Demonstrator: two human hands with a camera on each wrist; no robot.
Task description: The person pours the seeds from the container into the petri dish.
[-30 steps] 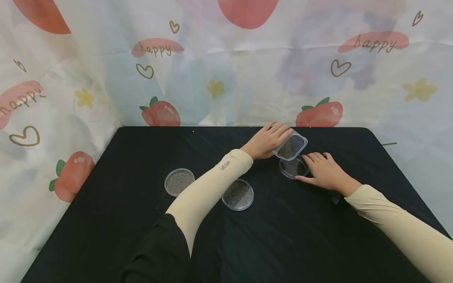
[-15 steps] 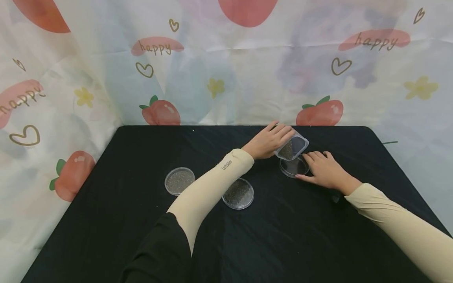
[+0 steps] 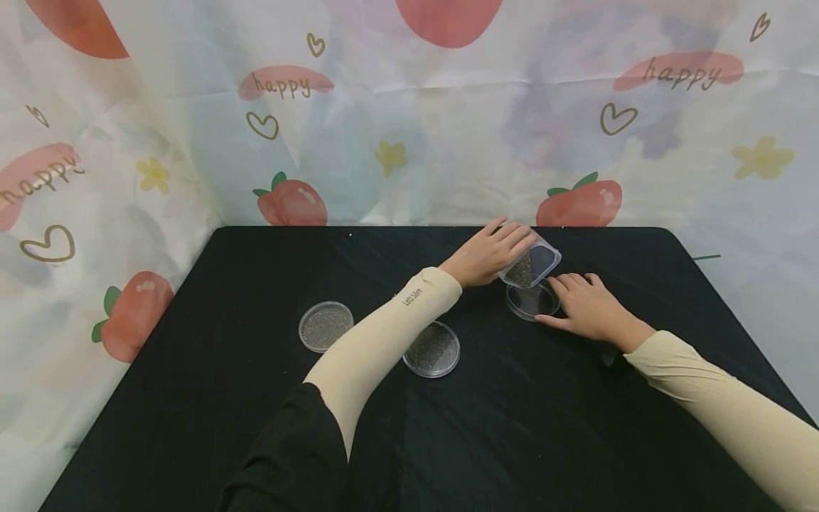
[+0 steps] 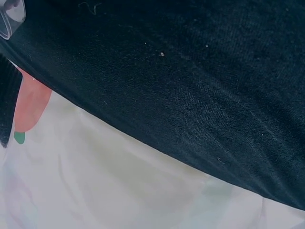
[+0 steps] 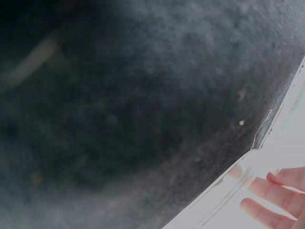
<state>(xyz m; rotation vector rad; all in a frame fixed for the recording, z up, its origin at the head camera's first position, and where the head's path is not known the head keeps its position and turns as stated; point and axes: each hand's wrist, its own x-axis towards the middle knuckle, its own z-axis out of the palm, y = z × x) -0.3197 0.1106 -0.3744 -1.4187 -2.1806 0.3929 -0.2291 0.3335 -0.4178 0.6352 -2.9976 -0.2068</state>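
My left hand [image 3: 483,254] grips a clear plastic box [image 3: 544,263] by its far side. The box is tilted, and grey-brown granules [image 3: 521,273] lie in its lower left part. Right below the box is a clear petri dish [image 3: 531,306], partly covered by it in the head view. My right hand [image 3: 589,309] holds this dish at its right side, thumb at the near rim and fingers at the far rim. In the right wrist view, the fingers [image 5: 274,195] show beside a clear rim. A clear plastic corner [image 4: 12,18] shows in the left wrist view.
Two petri dishes with grey-brown granules, a left one [image 3: 325,327] and a middle one [image 3: 432,352], stand on the black-covered table [image 3: 486,441]. The left sleeve [image 3: 377,334] passes over their edges. A patterned curtain [image 3: 448,142] hangs behind the table.
The plastic box has shifted very slightly to the right with my left hand. My right hand and the dish stay practically where they were.
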